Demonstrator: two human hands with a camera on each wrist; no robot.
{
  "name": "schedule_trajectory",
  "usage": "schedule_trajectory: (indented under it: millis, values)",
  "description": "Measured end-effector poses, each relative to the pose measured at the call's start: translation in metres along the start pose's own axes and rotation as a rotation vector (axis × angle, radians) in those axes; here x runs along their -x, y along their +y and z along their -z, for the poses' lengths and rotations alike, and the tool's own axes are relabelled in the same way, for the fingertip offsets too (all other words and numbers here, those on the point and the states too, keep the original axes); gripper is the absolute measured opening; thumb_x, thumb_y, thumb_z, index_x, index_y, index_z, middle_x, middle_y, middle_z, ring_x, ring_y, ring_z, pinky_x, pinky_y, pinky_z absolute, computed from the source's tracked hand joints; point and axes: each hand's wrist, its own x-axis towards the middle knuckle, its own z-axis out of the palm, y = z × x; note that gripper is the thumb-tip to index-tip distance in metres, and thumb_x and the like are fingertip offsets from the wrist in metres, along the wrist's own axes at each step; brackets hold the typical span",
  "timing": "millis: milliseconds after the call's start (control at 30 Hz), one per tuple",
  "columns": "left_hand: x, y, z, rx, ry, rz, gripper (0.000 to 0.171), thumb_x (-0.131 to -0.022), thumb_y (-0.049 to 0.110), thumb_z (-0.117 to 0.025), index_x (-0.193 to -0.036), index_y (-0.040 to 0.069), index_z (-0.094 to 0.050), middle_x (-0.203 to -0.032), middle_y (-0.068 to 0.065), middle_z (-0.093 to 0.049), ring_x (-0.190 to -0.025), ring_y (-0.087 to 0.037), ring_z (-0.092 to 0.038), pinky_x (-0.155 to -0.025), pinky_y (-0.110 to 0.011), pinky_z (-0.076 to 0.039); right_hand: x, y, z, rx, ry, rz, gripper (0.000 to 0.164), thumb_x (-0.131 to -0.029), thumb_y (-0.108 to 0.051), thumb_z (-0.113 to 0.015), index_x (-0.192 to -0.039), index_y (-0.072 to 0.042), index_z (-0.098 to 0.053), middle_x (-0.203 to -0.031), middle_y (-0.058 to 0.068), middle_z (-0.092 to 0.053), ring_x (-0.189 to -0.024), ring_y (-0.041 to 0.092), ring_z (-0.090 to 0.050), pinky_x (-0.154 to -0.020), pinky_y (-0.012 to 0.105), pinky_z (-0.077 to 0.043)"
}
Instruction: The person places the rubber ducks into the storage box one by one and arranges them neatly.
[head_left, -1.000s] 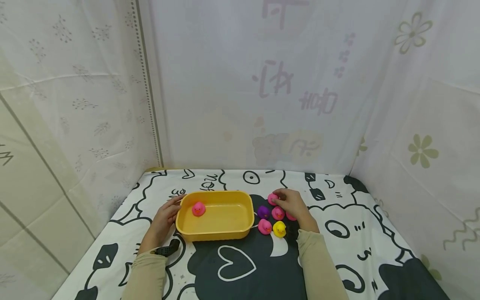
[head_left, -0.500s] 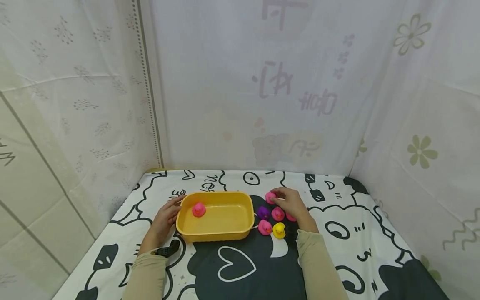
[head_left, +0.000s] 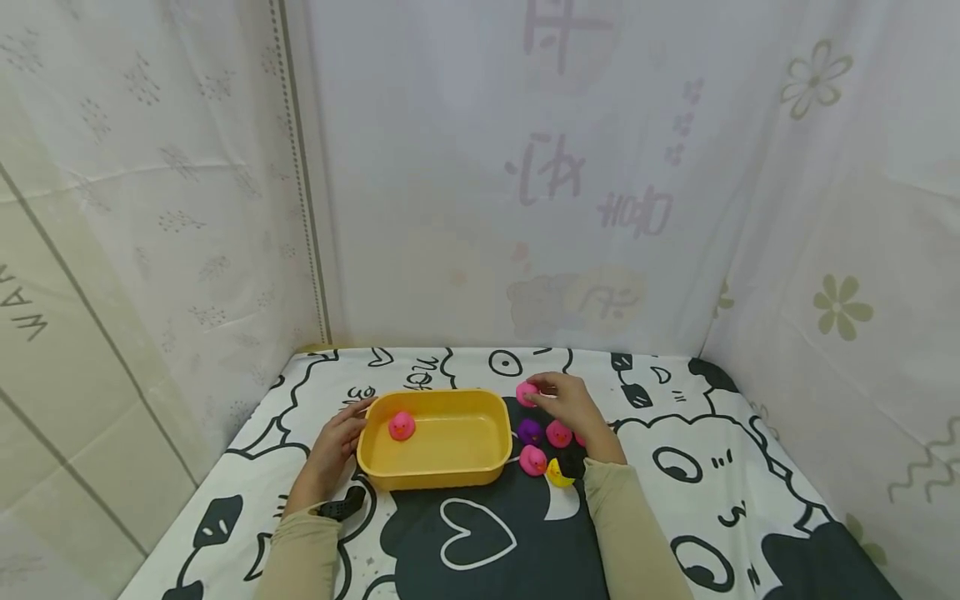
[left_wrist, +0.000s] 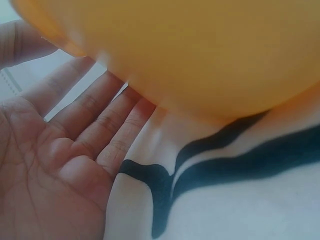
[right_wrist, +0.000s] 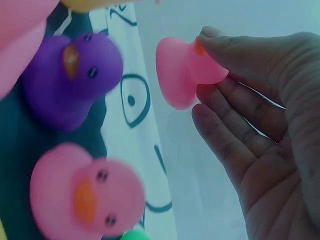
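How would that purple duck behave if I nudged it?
The purple duck is probably light, being smaller than the right hand. Its rounded body might tip, though its projecting head should limit rolling. Its smooth surface may be slightly slippery.

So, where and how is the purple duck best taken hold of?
I would pinch the purple duck by its head, coming from above: the rounded head rises over the body, while the yellow tub and a pink duck flank it closely, leaving little side room.
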Motion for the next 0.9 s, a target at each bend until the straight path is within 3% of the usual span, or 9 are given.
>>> schedule_trajectory:
  millis: [333, 633, 900]
  values:
    - [0.002, 0.001, 0.000, -0.017, 0.005, -0.012, 0.054, -0.100, 0.021, -0.047, -0.153, 0.015, -0.042, -0.154, -0.013, -0.043, -0.125, -0.021, -0.056, -0.094, -0.021, -0.050, -0.017, -0.018, -0.013, 0.009, -0.063, 0.092, 0.031, -0.089, -0.026, -0.077, -0.119, -0.016, -0.073, -0.115, -0.001, -0.071, -0.111, 0.024, -0.066, -0.093, 0.040, -0.056]
    - [0.002, 0.000, -0.002, -0.029, 0.001, -0.001, 0.053, -0.101, 0.022, -0.046, -0.153, 0.016, -0.041, -0.152, -0.014, -0.043, -0.131, -0.029, -0.051, -0.097, -0.022, -0.048, -0.029, -0.044, -0.027, 0.015, -0.151, 0.123, 0.031, -0.091, -0.027, -0.075, -0.120, -0.015, -0.072, -0.114, 0.000, -0.071, -0.110, 0.023, -0.067, -0.094, 0.040, -0.055]
    - [0.003, 0.000, -0.001, -0.031, -0.009, -0.024, 0.054, -0.101, 0.021, -0.046, -0.154, 0.013, -0.040, -0.154, -0.014, -0.042, -0.129, -0.025, -0.053, -0.095, -0.021, -0.049, -0.039, -0.070, -0.043, -0.006, -0.222, 0.181, 0.030, -0.091, -0.025, -0.075, -0.118, -0.013, -0.073, -0.113, 0.001, -0.071, -0.106, 0.022, -0.067, -0.094, 0.036, -0.055]
